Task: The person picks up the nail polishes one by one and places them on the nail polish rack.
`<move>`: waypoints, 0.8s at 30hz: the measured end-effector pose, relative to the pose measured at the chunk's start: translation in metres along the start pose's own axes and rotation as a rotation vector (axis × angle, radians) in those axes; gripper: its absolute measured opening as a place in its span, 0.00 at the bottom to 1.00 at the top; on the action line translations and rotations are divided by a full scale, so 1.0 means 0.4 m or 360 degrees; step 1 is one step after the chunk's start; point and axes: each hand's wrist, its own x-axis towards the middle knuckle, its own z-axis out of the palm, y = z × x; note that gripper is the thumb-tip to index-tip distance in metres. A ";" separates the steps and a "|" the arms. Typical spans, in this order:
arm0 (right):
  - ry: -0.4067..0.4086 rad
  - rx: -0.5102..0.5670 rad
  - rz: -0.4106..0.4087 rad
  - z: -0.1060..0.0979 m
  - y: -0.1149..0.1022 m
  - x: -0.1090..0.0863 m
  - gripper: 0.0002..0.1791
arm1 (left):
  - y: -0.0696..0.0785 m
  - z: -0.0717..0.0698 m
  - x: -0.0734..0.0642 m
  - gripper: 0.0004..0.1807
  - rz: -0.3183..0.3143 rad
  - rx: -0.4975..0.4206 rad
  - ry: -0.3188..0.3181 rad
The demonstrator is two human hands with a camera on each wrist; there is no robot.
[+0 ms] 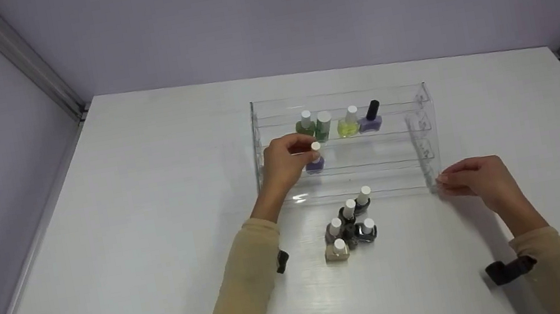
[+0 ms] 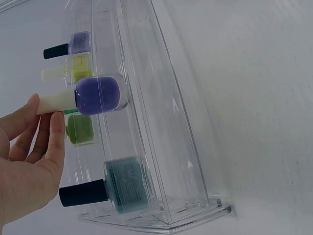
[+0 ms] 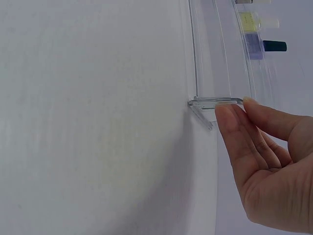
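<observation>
My left hand (image 1: 284,163) pinches the white cap of a purple nail polish bottle (image 2: 99,94), which is upright at a middle tier of a clear display rack (image 1: 384,165). In the left wrist view a teal nail polish bottle (image 2: 128,185) with a black cap stands on the rack beside that hand; the head view hides it behind the hand. On a higher tier are two green bottles (image 1: 305,127), a yellow one (image 1: 348,127) and a lilac one (image 1: 370,123) with a black cap. My right hand (image 1: 480,181) holds the rack's front right corner between thumb and fingers.
Several dark and beige nail polish bottles (image 1: 337,251) with white caps stand clustered on the white table (image 1: 119,252) in front of the rack. A pale wall (image 1: 235,22) rises behind the table's far edge.
</observation>
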 end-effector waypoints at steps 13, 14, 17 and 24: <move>0.0003 -0.0017 0.0013 -0.001 -0.004 0.000 0.23 | 0.000 -0.006 -0.009 0.11 0.0073 -0.0053 0.0013; 0.0002 -0.0020 0.0016 -0.001 -0.004 0.000 0.23 | 0.000 -0.006 -0.009 0.11 0.0081 -0.0052 0.0012; -0.0002 -0.0023 0.0020 -0.002 -0.005 -0.001 0.23 | -0.002 -0.007 -0.010 0.11 0.0087 -0.0052 0.0009; -0.0003 -0.0016 -0.0007 0.000 -0.005 0.001 0.20 | 0.000 -0.011 -0.013 0.11 0.0058 -0.0040 0.0003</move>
